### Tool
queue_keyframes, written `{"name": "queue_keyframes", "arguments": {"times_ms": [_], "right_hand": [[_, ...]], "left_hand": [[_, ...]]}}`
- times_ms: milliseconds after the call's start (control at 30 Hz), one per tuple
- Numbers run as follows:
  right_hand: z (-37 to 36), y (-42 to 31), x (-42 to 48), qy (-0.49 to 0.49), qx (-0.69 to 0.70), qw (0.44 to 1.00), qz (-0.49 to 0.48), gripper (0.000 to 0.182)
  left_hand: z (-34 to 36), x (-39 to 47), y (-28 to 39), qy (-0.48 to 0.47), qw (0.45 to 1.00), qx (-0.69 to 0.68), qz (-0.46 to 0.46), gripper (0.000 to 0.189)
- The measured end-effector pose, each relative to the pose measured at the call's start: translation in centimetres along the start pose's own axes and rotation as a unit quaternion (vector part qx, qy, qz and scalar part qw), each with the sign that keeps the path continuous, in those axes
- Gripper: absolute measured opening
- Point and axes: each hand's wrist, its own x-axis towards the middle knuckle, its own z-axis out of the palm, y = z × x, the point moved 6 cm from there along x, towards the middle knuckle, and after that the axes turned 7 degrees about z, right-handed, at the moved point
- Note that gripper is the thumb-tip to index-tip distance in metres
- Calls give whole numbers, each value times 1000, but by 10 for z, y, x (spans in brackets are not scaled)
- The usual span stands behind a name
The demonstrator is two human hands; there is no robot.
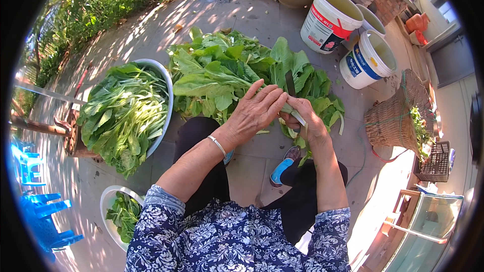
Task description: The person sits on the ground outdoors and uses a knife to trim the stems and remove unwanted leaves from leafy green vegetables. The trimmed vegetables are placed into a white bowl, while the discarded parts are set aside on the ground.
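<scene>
My left hand (254,111) rests along the pale stalk of a leafy green (211,81), its leaves spreading out to the left. In my right hand (308,115) is a knife; its dark blade (290,83) points up and away from me. The stalk's cut-looking end (298,118) lies against the fingers of that same hand. Under and beyond both hands spreads a large heap of leafy greens (242,51) on the paving. Some leaves (321,87) hang at the heap's right side. The knife's handle is mostly hidden by my fingers.
At left a large basin (171,102) is piled with greens; a smaller white basin (107,219) holds a few. Plastic buckets (321,26) stand at upper right, near a wicker basket (389,117). Blue plastic stools (45,215) and a plastic crate (435,162) are at the sides.
</scene>
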Motion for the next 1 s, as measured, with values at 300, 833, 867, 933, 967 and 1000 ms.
{"name": "queue_keyframes", "arguments": {"times_ms": [300,833,867,933,967,1000], "right_hand": [[-25,-11,6,177,-191,964,-60,53],[-82,-27,-7,184,107,969,-121,37],[-77,-27,-5,166,83,976,-117,37],[-67,-30,-6,149,23,982,-116,37],[-65,-30,-6,159,-7,980,-116,38],[-62,-29,-4,166,-36,979,-115,39]], "left_hand": [[28,-10,-14,-28,985,-137,-98,53],[48,-18,-110,200,488,-669,-524,36],[52,-21,-111,221,455,-678,-534,36],[56,-20,-101,207,427,-695,-541,36],[58,-20,-97,200,412,-703,-544,36],[61,-21,-97,187,396,-722,-535,38]]}}
